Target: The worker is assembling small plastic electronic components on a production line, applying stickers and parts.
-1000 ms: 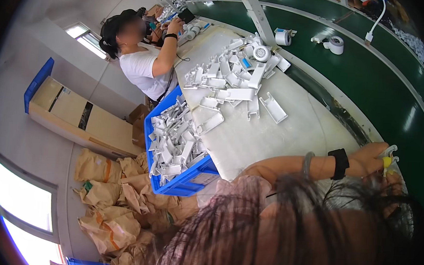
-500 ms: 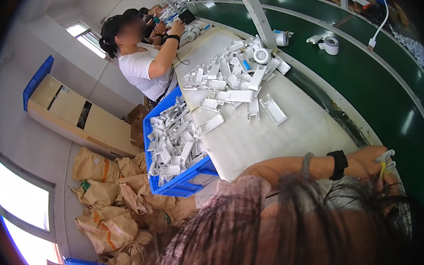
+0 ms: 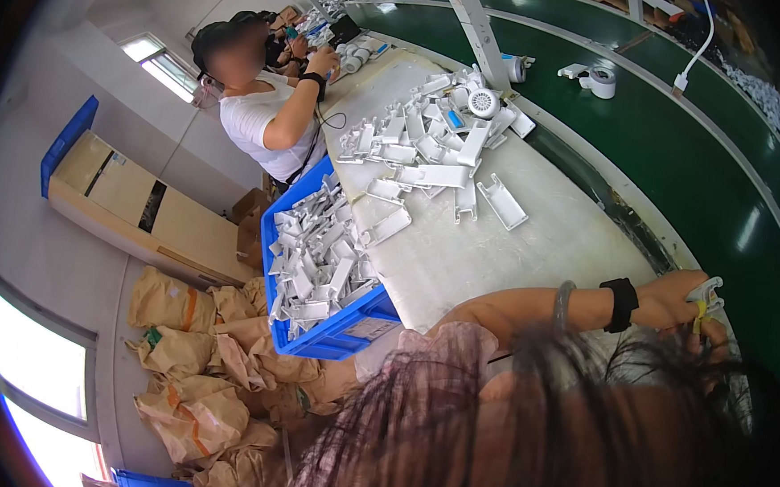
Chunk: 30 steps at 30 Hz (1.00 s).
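At the right edge of the worktable, my left hand [image 3: 668, 298] is closed around a white plastic part [image 3: 714, 287]. A black band [image 3: 619, 304] and a clear ring circle that forearm. Just below the part, a small yellow strip [image 3: 700, 316] shows between my hands. My right hand [image 3: 715, 338] is close against the left one, its visible fingers curled in. Dark hair hides most of it, so what it grips cannot be made out.
A pile of white plastic housings [image 3: 432, 143] lies on the worktable [image 3: 560, 245]. A blue crate [image 3: 335, 334] holds more of them at its left. Beyond a metal post [image 3: 474, 34] runs a green conveyor [image 3: 699, 155] carrying a white part [image 3: 602, 81]. A co-worker [image 3: 264, 115] works farther along; brown sacks [image 3: 192, 414] lie left.
My hands stay nearly in place, still together at the white part. The co-worker's head and raised arm have shifted slightly. The view has moved a little.
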Motion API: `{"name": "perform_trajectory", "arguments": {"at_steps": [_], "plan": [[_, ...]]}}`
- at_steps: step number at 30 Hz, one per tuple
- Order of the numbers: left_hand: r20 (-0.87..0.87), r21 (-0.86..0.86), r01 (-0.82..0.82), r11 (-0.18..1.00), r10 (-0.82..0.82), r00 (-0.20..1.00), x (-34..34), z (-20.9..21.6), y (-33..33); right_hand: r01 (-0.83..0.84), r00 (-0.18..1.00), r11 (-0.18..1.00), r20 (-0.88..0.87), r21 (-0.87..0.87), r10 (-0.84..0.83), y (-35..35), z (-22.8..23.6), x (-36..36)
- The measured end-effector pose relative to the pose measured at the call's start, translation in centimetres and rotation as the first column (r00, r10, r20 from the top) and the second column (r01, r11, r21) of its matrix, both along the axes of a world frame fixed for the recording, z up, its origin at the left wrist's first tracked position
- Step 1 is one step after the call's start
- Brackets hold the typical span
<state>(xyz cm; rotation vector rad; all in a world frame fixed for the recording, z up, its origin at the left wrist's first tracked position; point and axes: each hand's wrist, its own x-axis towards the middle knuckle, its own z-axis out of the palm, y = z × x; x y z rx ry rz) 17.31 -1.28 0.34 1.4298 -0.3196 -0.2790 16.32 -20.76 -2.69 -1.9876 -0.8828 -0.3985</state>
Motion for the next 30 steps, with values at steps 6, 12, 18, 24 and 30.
{"name": "perform_trajectory", "arguments": {"at_steps": [6,12,18,24,30], "plan": [[-0.035,0.015,0.025,1.0,-0.025,0.999,0.1,0.4,-0.1,-0.014,1.0,0.999,-0.026,0.041,0.015,0.3,0.3,0.1],[-0.025,0.05,0.035,0.998,-0.033,0.999,0.3,-0.5,-0.4,-0.028,0.999,0.998,-0.015,0.051,0.028,0.7,0.9,-0.1],[-0.141,0.063,0.008,0.998,0.001,0.99,-1.2,2.3,0.0,-0.054,0.998,0.995,-0.018,0.087,0.056,1.0,1.3,-0.4],[-0.133,0.067,0.027,0.997,-0.018,0.991,-0.8,1.8,0.1,-0.073,0.996,0.994,-0.048,0.086,0.077,1.1,1.5,-0.2],[-0.016,0.059,0.033,0.998,-0.033,0.999,0.4,-1.0,-0.2,-0.077,0.994,0.993,-0.07,0.089,0.084,1.2,1.2,0.0]]}}
